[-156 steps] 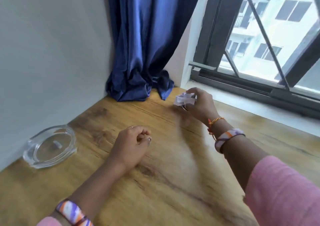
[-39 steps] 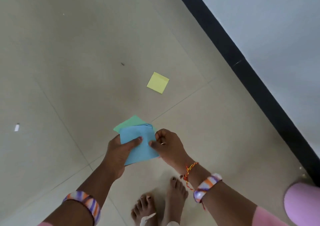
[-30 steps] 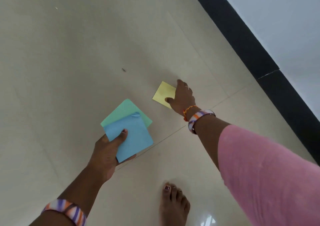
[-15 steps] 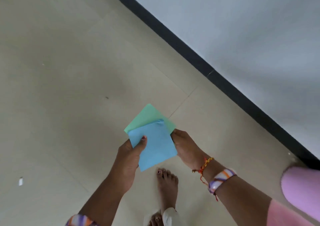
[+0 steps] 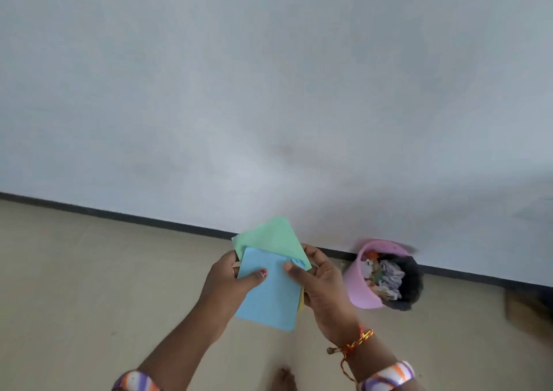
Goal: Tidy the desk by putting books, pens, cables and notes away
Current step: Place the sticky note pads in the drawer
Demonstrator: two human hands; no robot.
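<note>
While the notes are gathered at chest height over the floor (image 5: 89, 271), they are held between both hands, apparently so that the loose sheets can be squared into one stack before being put away. The blue note (image 5: 269, 295) lies on top, with the green note (image 5: 269, 238) fanned out behind it and a thin yellow edge (image 5: 301, 302) just showing at the lower right, which suggests a third sheet tucked underneath. The left hand (image 5: 230, 280) is curled round the left edge of the stack, its thumb pressed flat on the blue face; the right hand (image 5: 320, 283) is likewise closed on the right edge, thumb on top and fingers hidden behind the paper, so the sheets are pinched from both sides and kept from slipping apart. A pink bin (image 5: 363, 283), tilted toward the camera and filled with crumpled paper, stands against the wall (image 5: 269, 91) just to the right of the hands; whether the notes are meant for it cannot be told. Patterned bangles are worn on both wrists, and a red thread on the right one.
</note>
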